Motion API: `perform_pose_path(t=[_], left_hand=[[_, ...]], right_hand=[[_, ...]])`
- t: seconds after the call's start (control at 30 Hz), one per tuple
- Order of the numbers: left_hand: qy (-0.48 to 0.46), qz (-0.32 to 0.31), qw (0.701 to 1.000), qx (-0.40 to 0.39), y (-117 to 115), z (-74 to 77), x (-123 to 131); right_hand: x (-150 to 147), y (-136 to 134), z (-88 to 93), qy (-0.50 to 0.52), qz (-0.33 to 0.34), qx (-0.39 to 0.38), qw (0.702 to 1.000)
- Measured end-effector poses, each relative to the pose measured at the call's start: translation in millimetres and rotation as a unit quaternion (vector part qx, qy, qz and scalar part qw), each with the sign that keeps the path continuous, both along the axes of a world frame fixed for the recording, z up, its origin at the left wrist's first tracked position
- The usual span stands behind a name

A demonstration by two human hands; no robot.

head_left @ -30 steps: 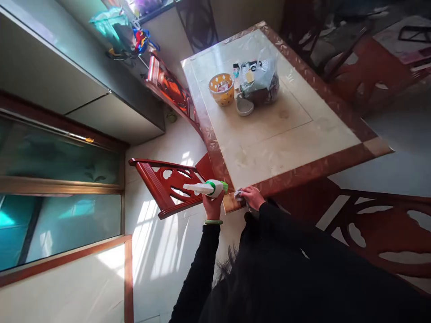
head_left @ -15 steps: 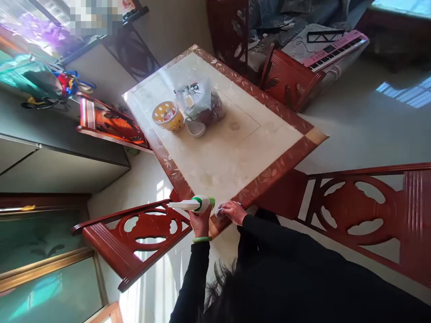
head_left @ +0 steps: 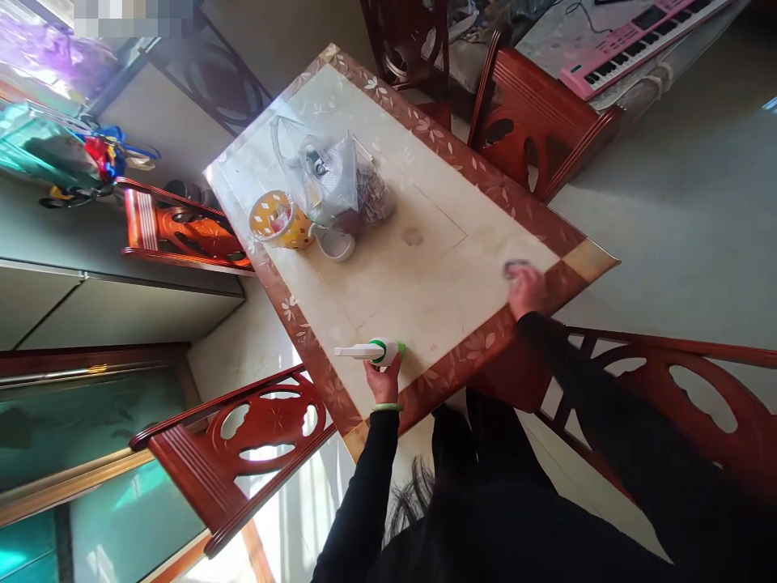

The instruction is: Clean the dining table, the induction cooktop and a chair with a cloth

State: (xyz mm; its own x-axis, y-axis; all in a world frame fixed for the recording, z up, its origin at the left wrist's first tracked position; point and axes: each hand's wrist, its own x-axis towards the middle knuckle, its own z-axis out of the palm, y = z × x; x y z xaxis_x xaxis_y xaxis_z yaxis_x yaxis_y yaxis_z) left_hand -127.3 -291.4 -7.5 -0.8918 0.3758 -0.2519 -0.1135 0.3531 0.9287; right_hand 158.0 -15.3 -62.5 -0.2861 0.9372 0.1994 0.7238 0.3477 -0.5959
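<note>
My left hand (head_left: 384, 380) grips a white spray bottle with a green band (head_left: 370, 351) just over the near edge of the table (head_left: 413, 300). The table has a cream stone-look top and a reddish-brown leaf-patterned border. My right hand (head_left: 525, 291) presses a small grey cloth (head_left: 515, 270) onto the top, near the right corner. Farther along stand a yellow patterned cup (head_left: 279, 220), a clear plastic bag of packed items (head_left: 337, 182) and a small white bowl (head_left: 335, 244), all touching or nearly touching.
Red-brown wooden chairs (head_left: 236, 453) stand around the table, one close beneath my right forearm. A pink electronic keyboard (head_left: 637, 48) lies at the top right. Cabinets and colourful bags (head_left: 66, 146) are at the left, and a tiled floor surrounds the table.
My right hand has slid with the cloth along the near edge toward the right corner. My left hand still holds the spray bottle. The view has turned, so the room appears rotated.
</note>
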Motion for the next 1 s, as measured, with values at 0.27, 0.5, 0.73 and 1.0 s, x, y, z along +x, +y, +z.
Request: perform_pose_path(t=[0.27,0.5,0.73,1.0], left_hand=[[0.001,0.012,1.000,-0.024,32.5,-11.3,8.9],[-0.010,0.050,0.998,-0.022,37.3,-12.3,17.6],[-0.006,0.034,0.997,-0.065,36.5,-8.4,16.5],[-0.018,0.048,0.997,-0.055,38.3,-1.8,19.8]], right_hand=[[-155.1,-61.7,-9.0,0.044,0.348,-0.015,0.936],[-75.1,139.5,2.0,-0.012,0.075,-0.052,0.996],[-49.5,152.9,-29.1,0.070,0.022,-0.006,0.997],[-122.9,143.3,-26.1,0.034,0.088,-0.004,0.996]])
